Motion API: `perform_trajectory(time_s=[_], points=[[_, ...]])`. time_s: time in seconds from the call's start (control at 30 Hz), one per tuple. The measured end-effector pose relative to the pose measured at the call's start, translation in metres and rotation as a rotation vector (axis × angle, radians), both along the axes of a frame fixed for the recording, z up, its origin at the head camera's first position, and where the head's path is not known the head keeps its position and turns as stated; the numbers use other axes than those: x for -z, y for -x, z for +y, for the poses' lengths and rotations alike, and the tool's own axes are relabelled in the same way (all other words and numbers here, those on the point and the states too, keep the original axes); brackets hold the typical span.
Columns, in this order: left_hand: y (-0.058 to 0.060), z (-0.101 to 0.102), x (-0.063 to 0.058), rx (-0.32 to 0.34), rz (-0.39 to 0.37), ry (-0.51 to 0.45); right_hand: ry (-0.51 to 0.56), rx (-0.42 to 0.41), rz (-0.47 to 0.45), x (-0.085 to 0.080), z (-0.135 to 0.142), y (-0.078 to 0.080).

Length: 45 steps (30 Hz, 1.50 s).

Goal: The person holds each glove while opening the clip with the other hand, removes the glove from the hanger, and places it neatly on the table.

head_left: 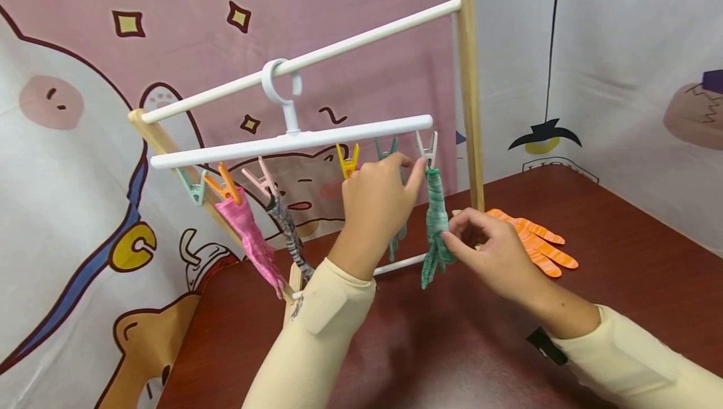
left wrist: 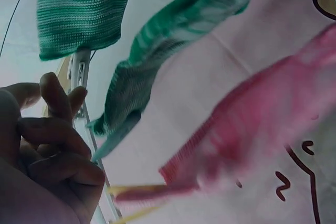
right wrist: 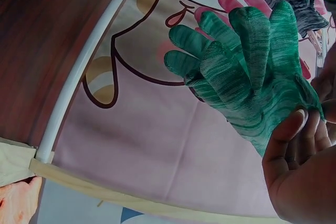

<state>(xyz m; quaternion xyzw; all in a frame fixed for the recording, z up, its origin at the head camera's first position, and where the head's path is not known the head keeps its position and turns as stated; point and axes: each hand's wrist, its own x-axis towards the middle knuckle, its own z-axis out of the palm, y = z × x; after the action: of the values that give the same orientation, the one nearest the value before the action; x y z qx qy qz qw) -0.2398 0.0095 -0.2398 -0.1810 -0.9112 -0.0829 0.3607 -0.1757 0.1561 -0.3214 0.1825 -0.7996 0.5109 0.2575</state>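
Note:
A green striped knit glove (head_left: pixel 437 221) hangs by its cuff from a white clothespin (head_left: pixel 428 148) at the right end of the white hanger (head_left: pixel 294 140). My right hand (head_left: pixel 494 252) pinches this glove's side; in the right wrist view, thumb and fingers grip the green glove (right wrist: pixel 247 72), whose fingers spread upward. My left hand (head_left: pixel 375 202) is beside the white clothespin, thumb tip close to it, fingers loosely bent with nothing visible between them. Behind it, a second green glove (left wrist: pixel 157 51) hangs from a teal clothespin (left wrist: pixel 118 137), and a pink glove (left wrist: pixel 236 124) from a yellow one.
The hanger hooks over the top rail (head_left: pixel 367 37) of a wooden rack with a right post (head_left: pixel 471 101). A pink glove (head_left: pixel 251 239) and a grey glove (head_left: pixel 290 233) hang at left, near a spare mint clothespin (head_left: pixel 194 189). An orange glove (head_left: pixel 542 243) lies on the brown table (head_left: pixel 452 346).

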Motion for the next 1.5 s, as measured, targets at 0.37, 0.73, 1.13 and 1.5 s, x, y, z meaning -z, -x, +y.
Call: perform_trajectory(time_s=[0.37, 0.73, 1.13, 1.5], points=[[0.017, 0.025, -0.008, -0.118, -0.007, 0.030, -0.006, -0.009, 0.038, 0.004, 0.000, 0.001], [0.023, 0.030, -0.011, -0.153, -0.084, 0.006, -0.030, -0.063, 0.080, 0.031, 0.007, 0.020], [0.026, 0.036, -0.014, -0.167, -0.137, 0.009, -0.072, -0.102, 0.130, 0.030, 0.008, 0.021], [0.025, 0.043, -0.017, -0.099, -0.082, -0.033, 0.050, 0.034, -0.013, 0.017, 0.028, 0.026]])
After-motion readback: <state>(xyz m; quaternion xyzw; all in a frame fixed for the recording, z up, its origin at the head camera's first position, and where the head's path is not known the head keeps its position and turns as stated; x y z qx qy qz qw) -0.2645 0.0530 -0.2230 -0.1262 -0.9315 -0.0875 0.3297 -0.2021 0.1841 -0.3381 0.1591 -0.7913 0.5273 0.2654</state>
